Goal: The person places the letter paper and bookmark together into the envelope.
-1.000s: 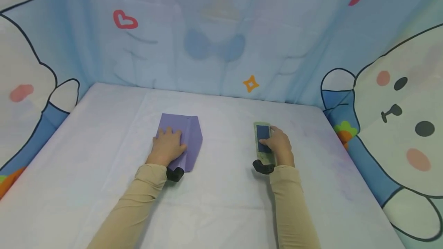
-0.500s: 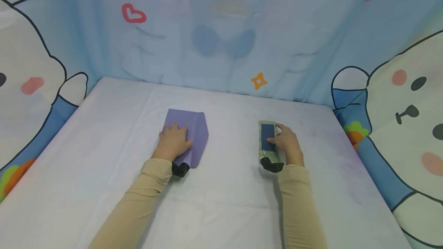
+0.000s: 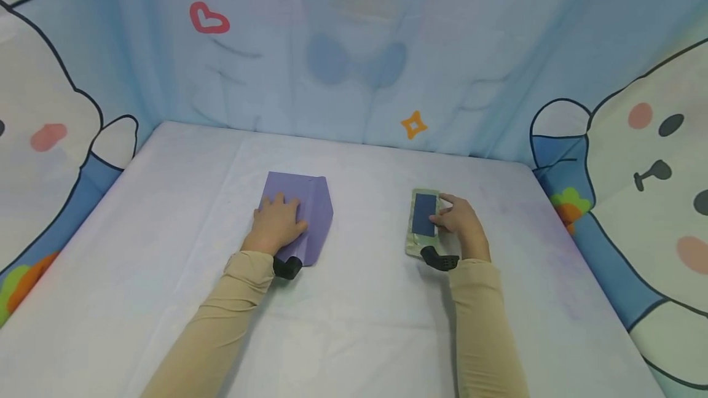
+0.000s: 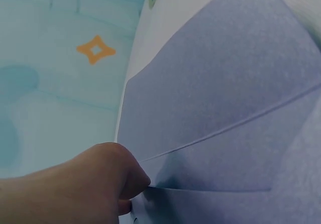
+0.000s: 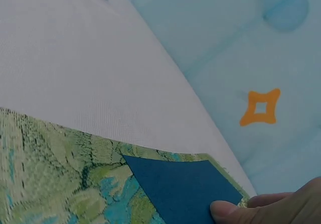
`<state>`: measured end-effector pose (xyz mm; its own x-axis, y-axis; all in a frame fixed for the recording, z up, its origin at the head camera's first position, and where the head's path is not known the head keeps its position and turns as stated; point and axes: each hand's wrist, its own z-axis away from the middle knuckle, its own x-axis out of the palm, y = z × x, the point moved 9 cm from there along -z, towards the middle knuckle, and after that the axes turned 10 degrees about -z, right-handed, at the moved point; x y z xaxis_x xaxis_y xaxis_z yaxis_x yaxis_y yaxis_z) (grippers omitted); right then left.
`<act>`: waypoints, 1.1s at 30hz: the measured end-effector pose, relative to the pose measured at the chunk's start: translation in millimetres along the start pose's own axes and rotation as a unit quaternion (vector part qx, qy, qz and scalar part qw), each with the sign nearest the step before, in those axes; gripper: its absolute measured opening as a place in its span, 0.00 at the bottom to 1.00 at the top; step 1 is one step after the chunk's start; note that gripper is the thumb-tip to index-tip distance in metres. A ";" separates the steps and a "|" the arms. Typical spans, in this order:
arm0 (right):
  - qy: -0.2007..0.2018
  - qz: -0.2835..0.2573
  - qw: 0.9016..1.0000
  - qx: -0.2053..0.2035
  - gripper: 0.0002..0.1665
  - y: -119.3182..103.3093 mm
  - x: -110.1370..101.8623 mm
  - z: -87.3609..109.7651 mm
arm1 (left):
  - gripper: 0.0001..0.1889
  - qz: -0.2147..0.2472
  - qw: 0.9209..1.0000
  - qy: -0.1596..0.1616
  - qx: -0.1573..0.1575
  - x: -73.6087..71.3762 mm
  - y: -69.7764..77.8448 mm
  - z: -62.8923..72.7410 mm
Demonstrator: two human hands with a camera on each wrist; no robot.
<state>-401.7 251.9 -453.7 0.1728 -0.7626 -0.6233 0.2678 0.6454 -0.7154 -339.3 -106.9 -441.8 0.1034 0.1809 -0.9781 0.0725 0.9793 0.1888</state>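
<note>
Resting with fingers spread, your left hand (image 3: 275, 221) likely stops the folded purple paper envelope (image 3: 316, 214) under it sliding; your right hand (image 3: 460, 220) pinches the green patterned cloth piece (image 3: 417, 244) and flat dark-blue rectangle (image 3: 423, 210) on its left, likely so neither slips.

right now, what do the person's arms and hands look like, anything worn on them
The left sleeve and right sleeve are both long, plain tan and slightly creased. A small, bent black piece juts out by each cuff: left piece, right piece. The left hand and right hand are ungloved. No cables show.
</note>
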 end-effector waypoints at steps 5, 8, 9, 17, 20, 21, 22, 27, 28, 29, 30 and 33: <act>-0.013 -0.066 0.998 0.008 0.44 -0.9 3.1 -0.4 | 0.30 -0.004 1.000 0.003 -0.003 -0.5 -1.3 0.0; -0.015 -0.101 0.995 0.008 0.44 -1.0 4.3 -1.0 | 0.30 -0.004 1.000 0.002 -0.003 -0.7 -0.6 0.0; -0.015 -0.109 0.994 0.008 0.44 -0.8 4.3 -1.3 | 0.30 -0.003 1.000 0.002 -0.003 -0.8 -0.2 -0.1; -0.017 -0.167 0.986 0.000 0.44 -4.3 7.1 -1.1 | 0.30 -0.004 1.000 0.000 -0.002 -0.8 2.0 -1.3; -0.020 -0.180 0.983 -0.009 0.45 -6.6 9.5 -2.1 | 0.30 0.001 1.000 -0.001 -0.003 -0.6 1.6 -1.5; -0.021 -0.183 0.983 -0.012 0.44 -7.6 10.4 -2.3 | 0.30 0.003 1.000 -0.002 -0.004 -0.5 1.3 -1.5; -0.022 -0.186 0.982 -0.016 0.44 -8.6 11.1 -2.7 | 0.30 0.005 1.000 -0.002 -0.004 -0.4 1.1 -1.5; -0.022 -0.200 0.979 -0.026 0.44 -13.9 13.4 -2.4 | 0.30 0.004 1.000 -0.003 -0.004 0.1 -0.2 -1.6; -0.021 -0.205 0.978 -0.027 0.44 -14.8 13.7 -2.1 | 0.30 0.004 1.000 -0.003 -0.004 0.2 -0.5 -1.7; -0.019 -0.210 0.977 -0.027 0.45 -15.9 13.9 -1.8 | 0.30 0.005 1.000 -0.003 -0.004 0.5 -0.7 -1.6; -0.016 -0.215 0.976 -0.027 0.45 -16.6 14.0 -1.7 | 0.30 0.005 1.000 -0.004 -0.005 0.8 -0.9 -1.5; -0.009 -0.236 0.971 -0.026 0.45 -18.5 15.2 -1.0 | 0.30 0.004 1.000 -0.006 -0.006 1.5 -1.8 -0.3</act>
<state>-405.0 228.4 -450.2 0.0585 -0.9743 -0.2175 0.2736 0.2252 -0.9351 -339.6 -108.3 -443.6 0.1162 0.1876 -0.9754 0.0592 0.9790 0.1953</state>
